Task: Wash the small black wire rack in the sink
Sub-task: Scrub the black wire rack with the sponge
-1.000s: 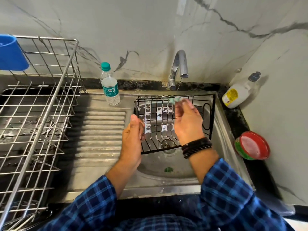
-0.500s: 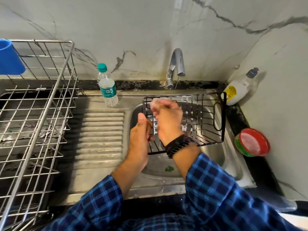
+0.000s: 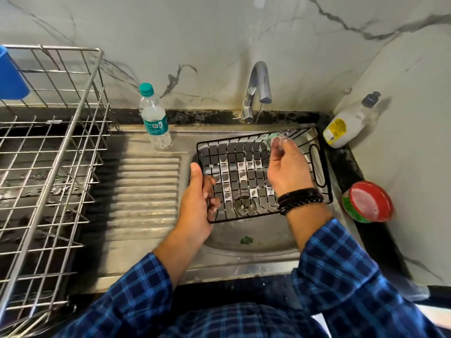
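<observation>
A small black wire rack (image 3: 239, 172) is held tilted over the steel sink (image 3: 256, 235), with soap suds on its grid. My left hand (image 3: 199, 201) grips the rack's near left edge, thumb up along the side. Over the rack's far right part, my right hand (image 3: 285, 167) pinches a soapy green scrub pad (image 3: 271, 139) against the wires. The drain (image 3: 244, 206) shows through the rack. The tap (image 3: 257, 89) stands behind the sink, and no water is seen running.
A water bottle (image 3: 155, 118) stands on the ribbed drainboard (image 3: 146, 191). A large steel dish rack (image 3: 46, 154) fills the left, with a blue cup (image 3: 11, 74) on it. A soap bottle (image 3: 346, 123) and a red-green tub (image 3: 368, 204) sit at the right. A green scrap (image 3: 246, 239) lies in the sink.
My right hand with the scrub pad has slid from the rack's left part to its far right part. The rack has shifted slightly in my left hand's grip.
</observation>
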